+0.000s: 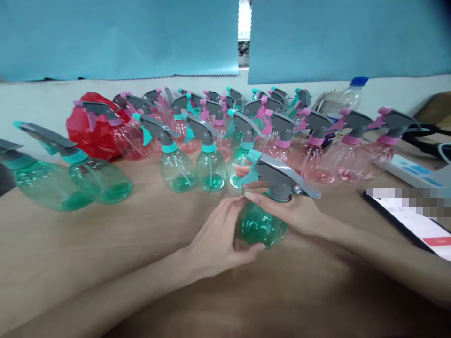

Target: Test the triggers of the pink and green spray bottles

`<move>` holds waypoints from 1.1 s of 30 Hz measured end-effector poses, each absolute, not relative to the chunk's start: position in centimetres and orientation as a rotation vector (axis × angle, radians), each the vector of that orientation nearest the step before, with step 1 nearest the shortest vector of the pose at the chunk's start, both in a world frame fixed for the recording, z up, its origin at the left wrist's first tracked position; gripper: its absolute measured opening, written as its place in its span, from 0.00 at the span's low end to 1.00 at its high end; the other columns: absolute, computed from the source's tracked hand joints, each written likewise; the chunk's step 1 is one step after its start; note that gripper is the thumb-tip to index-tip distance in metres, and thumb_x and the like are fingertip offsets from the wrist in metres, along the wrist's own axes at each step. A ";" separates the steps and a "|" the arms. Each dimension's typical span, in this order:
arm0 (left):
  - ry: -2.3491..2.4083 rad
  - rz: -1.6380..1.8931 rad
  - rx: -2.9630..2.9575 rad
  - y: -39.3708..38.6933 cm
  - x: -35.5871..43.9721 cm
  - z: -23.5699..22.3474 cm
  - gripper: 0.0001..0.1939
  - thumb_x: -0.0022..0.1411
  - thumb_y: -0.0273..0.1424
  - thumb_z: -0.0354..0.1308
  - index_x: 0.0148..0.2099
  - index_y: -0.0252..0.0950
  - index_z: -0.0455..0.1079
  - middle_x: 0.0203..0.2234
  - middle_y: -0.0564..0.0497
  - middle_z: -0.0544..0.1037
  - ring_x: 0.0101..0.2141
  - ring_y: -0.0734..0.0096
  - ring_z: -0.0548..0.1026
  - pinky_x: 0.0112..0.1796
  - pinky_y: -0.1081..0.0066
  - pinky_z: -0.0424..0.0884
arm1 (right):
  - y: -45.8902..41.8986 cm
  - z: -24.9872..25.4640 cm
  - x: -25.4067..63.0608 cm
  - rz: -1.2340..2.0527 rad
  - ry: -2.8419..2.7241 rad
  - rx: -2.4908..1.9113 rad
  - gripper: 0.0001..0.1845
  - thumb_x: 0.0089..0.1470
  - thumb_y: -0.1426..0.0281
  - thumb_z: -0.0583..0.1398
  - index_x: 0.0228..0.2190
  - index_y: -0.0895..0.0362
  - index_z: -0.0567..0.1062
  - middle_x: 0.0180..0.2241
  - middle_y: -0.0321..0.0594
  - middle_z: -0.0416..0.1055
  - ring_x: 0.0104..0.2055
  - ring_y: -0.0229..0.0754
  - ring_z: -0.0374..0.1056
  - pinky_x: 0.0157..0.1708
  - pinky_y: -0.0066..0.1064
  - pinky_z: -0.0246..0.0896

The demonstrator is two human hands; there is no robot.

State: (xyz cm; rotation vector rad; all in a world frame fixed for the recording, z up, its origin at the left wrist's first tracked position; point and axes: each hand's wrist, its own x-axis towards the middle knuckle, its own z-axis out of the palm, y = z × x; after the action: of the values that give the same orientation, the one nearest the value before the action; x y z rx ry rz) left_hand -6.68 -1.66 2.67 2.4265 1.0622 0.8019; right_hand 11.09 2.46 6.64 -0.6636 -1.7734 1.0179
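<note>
A green spray bottle [263, 225] with a grey and turquoise spray head is between my two hands, at the middle of the view. My left hand [218, 237] wraps round the lower body of the bottle, thumb at the front near its base. Around the neck, just under the spray head, my right hand [299, 212] is closed, its fingers reaching past the far side. Part of the collar is hidden by that hand. Just behind stand green spray bottles, the nearest being one with a turquoise collar [211, 170].
Pink spray bottles [347, 162] stand in rows behind, and two green ones [102, 180] are at the left. A red plastic bag [93, 134] lies by the wall. To the right are a phone [405, 220], a white and blue box [419, 171] and a blue-capped clear bottle [347, 99].
</note>
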 end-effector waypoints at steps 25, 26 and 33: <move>2.064 1.177 2.293 -6.5 -25.0 3.8 0.32 0.58 0.50 0.58 0.58 0.41 0.56 0.48 0.44 0.71 0.50 0.49 0.71 0.48 0.54 0.69 | 3.2 8.6 -1.7 0.374 -2.185 -0.608 0.20 0.52 0.55 0.62 0.41 0.56 0.69 0.41 0.43 0.71 0.39 0.41 0.70 0.30 0.31 0.65; 2.090 1.168 2.334 -6.0 -25.5 3.9 0.31 0.59 0.50 0.58 0.58 0.40 0.57 0.47 0.44 0.71 0.48 0.49 0.71 0.47 0.54 0.70 | 3.6 8.7 -1.4 0.332 -2.169 -0.663 0.19 0.54 0.57 0.62 0.40 0.57 0.69 0.41 0.43 0.72 0.38 0.41 0.70 0.31 0.31 0.65; 2.138 1.121 2.586 -2.1 -26.5 4.8 0.29 0.60 0.51 0.56 0.56 0.37 0.61 0.49 0.40 0.67 0.51 0.46 0.67 0.52 0.52 0.64 | 5.2 8.9 -0.6 0.222 -2.136 -0.952 0.15 0.55 0.59 0.60 0.40 0.56 0.70 0.44 0.40 0.73 0.30 0.38 0.71 0.32 0.34 0.66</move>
State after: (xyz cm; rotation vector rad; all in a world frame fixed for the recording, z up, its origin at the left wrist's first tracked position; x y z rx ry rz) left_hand -26.54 -2.12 4.77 2.5861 2.1385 1.1212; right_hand -0.61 5.17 8.90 -0.9519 -2.1355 0.2224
